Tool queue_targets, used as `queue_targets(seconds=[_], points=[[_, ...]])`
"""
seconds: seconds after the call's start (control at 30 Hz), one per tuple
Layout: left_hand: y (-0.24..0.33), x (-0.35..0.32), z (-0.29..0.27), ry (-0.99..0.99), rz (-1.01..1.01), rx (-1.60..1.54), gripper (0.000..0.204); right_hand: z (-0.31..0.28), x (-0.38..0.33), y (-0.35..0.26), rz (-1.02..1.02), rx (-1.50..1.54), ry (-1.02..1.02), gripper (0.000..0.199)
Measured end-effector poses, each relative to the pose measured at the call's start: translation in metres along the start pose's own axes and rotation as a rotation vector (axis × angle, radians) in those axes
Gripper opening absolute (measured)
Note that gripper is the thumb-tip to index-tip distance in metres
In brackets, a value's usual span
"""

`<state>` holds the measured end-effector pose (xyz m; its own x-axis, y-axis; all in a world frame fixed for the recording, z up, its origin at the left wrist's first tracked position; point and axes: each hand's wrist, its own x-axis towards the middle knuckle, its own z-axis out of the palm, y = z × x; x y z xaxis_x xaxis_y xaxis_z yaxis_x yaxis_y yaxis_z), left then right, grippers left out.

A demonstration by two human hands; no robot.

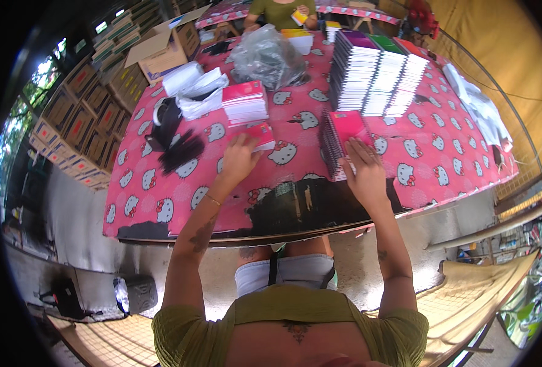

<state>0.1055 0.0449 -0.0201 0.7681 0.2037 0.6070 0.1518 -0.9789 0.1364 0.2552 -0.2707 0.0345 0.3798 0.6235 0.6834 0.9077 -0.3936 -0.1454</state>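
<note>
A pink booklet is touched by the left hand, whose fingers are spread flat on its near edge, pressing rather than clenched around it. The booklet lies on the table, just in front of a small stack of similar pink booklets. The right hand is laid palm down, fingers extended and loose, on a stack of pink spiral notebooks near the table's front edge; nothing is gripped by it. The table is covered with a pink cloth printed with white cartoon cats. Behind the notebooks, three tall stacks of notebooks are set side by side. A crumpled clear plastic bag is seen near the far edge, and a bundle of black strips lies left of the left hand. Another person in a green top is seated across the table. Cardboard boxes are piled at the left.
</note>
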Motion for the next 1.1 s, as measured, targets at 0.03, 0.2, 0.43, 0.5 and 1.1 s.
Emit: queue_targets(seconds=[0.03, 0.2, 0.43, 0.5, 1.1], points=[[-0.009, -0.009, 0.006, 0.015, 0.044, 0.026, 0.033, 0.002, -0.001, -0.001, 0.012, 0.004, 0.021, 0.040], [-0.024, -0.025, 0.000, 0.051, 0.155, 0.024, 0.041, -0.013, 0.010, -0.043, 0.024, 0.259, 0.148, 0.035], [0.080, -0.061, -0.031, 0.025, 0.228, -0.242, 0.032, 0.063, -0.032, -0.090, 0.300, 0.764, -0.114, 0.049], [0.068, -0.059, -0.033, 0.073, 0.105, -0.280, 0.026, 0.091, -0.054, -0.079, 0.470, 0.924, -0.213, 0.047], [-0.084, -0.075, -0.056, 0.191, -0.252, 0.181, 0.021, 0.109, -0.053, -0.076, 0.487, 1.318, -0.437, 0.031]])
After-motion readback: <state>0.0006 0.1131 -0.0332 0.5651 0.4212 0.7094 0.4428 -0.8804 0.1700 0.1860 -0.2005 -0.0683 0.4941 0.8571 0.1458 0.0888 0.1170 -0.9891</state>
